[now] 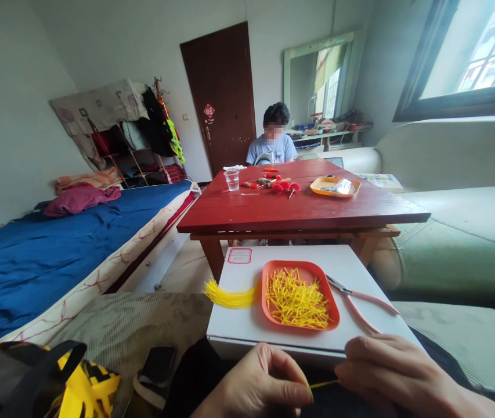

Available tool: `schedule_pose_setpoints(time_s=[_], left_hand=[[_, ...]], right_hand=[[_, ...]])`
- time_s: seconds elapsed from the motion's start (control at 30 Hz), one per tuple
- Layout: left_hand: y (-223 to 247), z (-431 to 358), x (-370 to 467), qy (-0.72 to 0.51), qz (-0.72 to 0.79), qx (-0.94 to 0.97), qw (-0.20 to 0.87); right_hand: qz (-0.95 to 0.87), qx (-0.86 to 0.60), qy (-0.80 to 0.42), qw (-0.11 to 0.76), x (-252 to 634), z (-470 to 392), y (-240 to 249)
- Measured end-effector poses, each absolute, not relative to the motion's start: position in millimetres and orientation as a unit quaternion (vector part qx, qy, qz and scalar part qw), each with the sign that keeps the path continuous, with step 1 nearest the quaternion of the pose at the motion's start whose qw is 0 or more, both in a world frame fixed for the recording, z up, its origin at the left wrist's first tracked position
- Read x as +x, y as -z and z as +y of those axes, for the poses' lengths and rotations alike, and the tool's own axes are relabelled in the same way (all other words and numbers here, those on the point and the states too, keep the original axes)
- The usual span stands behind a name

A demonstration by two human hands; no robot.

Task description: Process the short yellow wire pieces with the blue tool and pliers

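Low in the view, my left hand point(258, 383) pinches one end of a thin yellow strand point(323, 384) between thumb and fingers. My right hand point(389, 368) is closed around the strand's other end, so a short stretch shows between them. Both hands are at the near edge of a white box point(238, 325). On the box rests an orange tray point(334, 316) heaped with short yellow strand pieces point(297, 296). Left of the tray lies a bundle of longer yellow strands point(232, 296). Pliers with pink handles point(356, 302) lie to its right, jaws against the rim.
Beyond the box stands a red table point(238, 215) with a plastic cup point(232, 180), red items point(279, 186) and a yellow tray point(317, 188). A person point(272, 142) sits behind it. A phone point(158, 366) and a yellow-black bag point(86, 386) are at lower left.
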State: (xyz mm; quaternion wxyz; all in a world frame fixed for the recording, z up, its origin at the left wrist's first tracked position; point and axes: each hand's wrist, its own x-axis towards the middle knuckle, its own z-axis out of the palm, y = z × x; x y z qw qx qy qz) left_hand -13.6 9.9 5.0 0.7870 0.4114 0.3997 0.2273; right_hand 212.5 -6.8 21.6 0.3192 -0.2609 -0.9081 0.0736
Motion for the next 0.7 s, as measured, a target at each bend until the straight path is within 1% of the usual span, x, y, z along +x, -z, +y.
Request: schedule_pose_setpoints(time_s=[0.07, 0.13, 0.2, 0.23, 0.27, 0.33, 0.4, 0.47, 0.53, 0.57, 0.6, 0.63, 0.7], left_hand=[[-5.9, 9.1, -12.7, -0.243, 0.408, 0.373, 0.797], [-5.8, 6.9, -9.9, -0.277, 0.411, 0.343, 0.798], [-4.2, 3.3, -6.0, -0.349, 0.407, 0.354, 0.766], [-3.1, 1.0, -4.0, -0.393, 0.405, 0.387, 0.729], [-2.0, -1.3, -2.2, -0.435, 0.403, 0.437, 0.676], [-0.6, -5.1, -0.2, -0.494, 0.398, 0.564, 0.528], [-1.0, -6.8, -0.9, -0.509, 0.374, 0.686, 0.361], [-3.4, -5.7, -3.9, -0.489, 0.332, 0.773, 0.229], [-7.5, -2.9, -7.7, -0.463, 0.289, 0.822, 0.165], [-9.7, -1.3, -9.3, -0.451, 0.28, 0.83, 0.17], [-11.6, 0.1, -10.7, -0.446, 0.287, 0.823, 0.203], [-13.1, 1.1, -11.7, -0.447, 0.307, 0.799, 0.262], [-13.8, 2.1, -13.0, -0.445, 0.36, 0.695, 0.435]], right_hand=[[-0.889, -0.28, -0.083, 0.353, 208.0, -5.9, -15.5], [-0.863, -0.31, -0.122, 0.38, 202.2, -4.8, -8.6], [-0.819, -0.369, -0.215, 0.384, 195.0, -3.9, -4.0], [-0.788, -0.4, -0.277, 0.378, 191.0, -3.5, -2.9], [-0.752, -0.425, -0.346, 0.366, 186.9, -3.2, -2.6], [-0.668, -0.441, -0.492, 0.343, 178.9, -3.2, -3.1], [-0.575, -0.42, -0.619, 0.332, 172.3, -3.9, -3.7], [-0.503, -0.405, -0.69, 0.326, 168.0, -5.1, -3.5], [-0.474, -0.409, -0.709, 0.326, 166.2, -5.8, -2.8], [-0.472, -0.412, -0.709, 0.324, 166.3, -5.7, -2.5], [-0.475, -0.413, -0.706, 0.325, 166.9, -5.2, -2.4], [-0.481, -0.412, -0.701, 0.326, 168.0, -4.2, -2.5], [-0.499, -0.409, -0.688, 0.333, 171.3, -1.4, -3.0]])
